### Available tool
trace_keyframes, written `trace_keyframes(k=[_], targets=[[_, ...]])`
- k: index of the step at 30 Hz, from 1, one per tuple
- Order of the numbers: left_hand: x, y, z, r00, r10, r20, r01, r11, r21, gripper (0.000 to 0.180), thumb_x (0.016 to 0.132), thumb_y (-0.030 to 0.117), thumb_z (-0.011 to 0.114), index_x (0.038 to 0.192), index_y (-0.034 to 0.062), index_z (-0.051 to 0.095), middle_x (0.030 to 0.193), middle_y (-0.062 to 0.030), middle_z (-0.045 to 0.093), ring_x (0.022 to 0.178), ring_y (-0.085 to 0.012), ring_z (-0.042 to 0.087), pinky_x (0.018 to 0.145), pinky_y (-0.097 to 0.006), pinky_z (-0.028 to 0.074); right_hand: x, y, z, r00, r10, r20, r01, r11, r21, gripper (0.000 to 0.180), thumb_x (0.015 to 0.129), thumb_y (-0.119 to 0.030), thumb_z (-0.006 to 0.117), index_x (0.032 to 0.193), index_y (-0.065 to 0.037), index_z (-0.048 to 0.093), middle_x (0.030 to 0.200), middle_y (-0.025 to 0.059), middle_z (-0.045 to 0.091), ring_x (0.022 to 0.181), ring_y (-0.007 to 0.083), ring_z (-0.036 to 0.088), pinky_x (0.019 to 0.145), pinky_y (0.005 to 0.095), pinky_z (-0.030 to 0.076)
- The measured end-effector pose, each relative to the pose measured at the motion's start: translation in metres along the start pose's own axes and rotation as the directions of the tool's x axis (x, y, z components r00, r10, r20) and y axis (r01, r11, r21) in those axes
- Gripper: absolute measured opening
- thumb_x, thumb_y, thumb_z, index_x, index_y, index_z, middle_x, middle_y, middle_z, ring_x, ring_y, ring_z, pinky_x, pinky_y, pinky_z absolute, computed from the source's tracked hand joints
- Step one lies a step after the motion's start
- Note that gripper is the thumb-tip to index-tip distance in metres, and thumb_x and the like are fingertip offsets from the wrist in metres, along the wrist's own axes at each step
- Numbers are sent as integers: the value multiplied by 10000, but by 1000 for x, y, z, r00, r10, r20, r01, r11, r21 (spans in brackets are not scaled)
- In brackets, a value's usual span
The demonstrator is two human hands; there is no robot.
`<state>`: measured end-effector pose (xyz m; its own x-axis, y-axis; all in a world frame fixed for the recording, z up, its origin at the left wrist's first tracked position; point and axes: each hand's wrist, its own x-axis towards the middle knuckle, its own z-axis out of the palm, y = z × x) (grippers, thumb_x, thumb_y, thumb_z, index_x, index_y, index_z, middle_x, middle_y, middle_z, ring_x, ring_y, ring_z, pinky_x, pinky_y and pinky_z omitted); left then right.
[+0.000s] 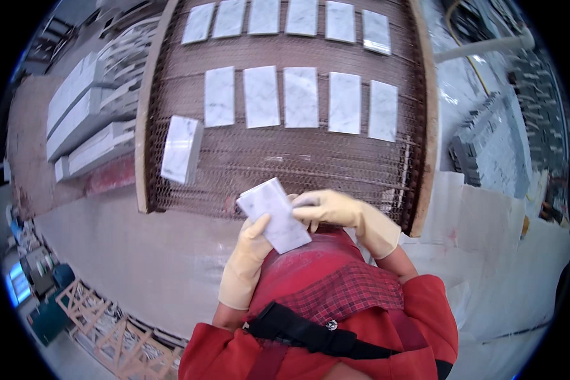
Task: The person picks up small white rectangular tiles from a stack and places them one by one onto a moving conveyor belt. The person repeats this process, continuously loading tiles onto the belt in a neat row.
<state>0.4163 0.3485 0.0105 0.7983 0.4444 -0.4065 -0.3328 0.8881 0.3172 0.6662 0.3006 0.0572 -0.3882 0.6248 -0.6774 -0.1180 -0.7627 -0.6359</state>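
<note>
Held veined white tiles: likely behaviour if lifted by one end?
The veined white tiles are probably stiff: their edges look straight, with no sag beyond the left hand. They may chip if knocked, being thin slabs with square corners. The upper one could slide, since an edge beneath shows slightly offset at the upper left.

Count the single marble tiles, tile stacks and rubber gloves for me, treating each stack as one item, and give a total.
Single marble tiles on the wire mesh: 11 (6 far row, 5 near row)
Marble tile stacks: 2 (left stack on the mesh, held stack in the left hand)
Cream rubber gloves: 2
Total: 15
</note>
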Motion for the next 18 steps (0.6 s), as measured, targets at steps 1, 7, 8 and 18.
trace_keyframes(k=[1, 7, 8, 18], targets=[[0, 0, 6, 1000, -1, 12, 1, 1000, 18, 804, 979, 356, 756, 1594, -45, 430, 1538, -225, 568, 1387, -353, 603, 1181, -518, 488, 21, 29, 8, 997, -69, 36, 66, 996, 66, 533, 1024, -399, 754, 1379, -3, 709, 1419, 104, 661, 1160, 190, 685, 1012, 372, 550], [-18, 19, 15, 979, -26, -203, 58, 986, 156, 615, 1081, 279, 643, 1582, -29, 463, 1505, -174, 608, 1347, -286, 640, 1142, -458, 524, 50, 49, 38, 993, -118, 25, 100, 920, 378, 505, 1039, -324, 750, 1394, 28, 679, 1389, 95, 684, 1259, 221, 665, 1102, 388, 514], [-19, 21, 13, 972, -31, -233, 69, 986, 155, 595, 1085, 262, 640, 1577, -26, 472, 1499, -167, 614, 1337, -283, 646, 1132, -456, 530, 54, 51, 43, 991, -130, -9, 122, 899, 420, 507, 1041, -316, 746, 1403, 30, 664, 1371, 106, 697, 1237, 225, 680, 1091, 393, 526], [-16, 47, -14, 674, 537, -508, -227, 804, 549, 481, 1094, 196, 640, 1537, 30, 555, 1471, -193, 636, 1351, -300, 618, 1127, -422, 508, 91, 41, 77, 892, -88, -443, 293, 859, 419, 462, 1045, -329, 726, 1323, 35, 661, 1235, 101, 756, 1103, 195, 728, 1016, 376, 556]])
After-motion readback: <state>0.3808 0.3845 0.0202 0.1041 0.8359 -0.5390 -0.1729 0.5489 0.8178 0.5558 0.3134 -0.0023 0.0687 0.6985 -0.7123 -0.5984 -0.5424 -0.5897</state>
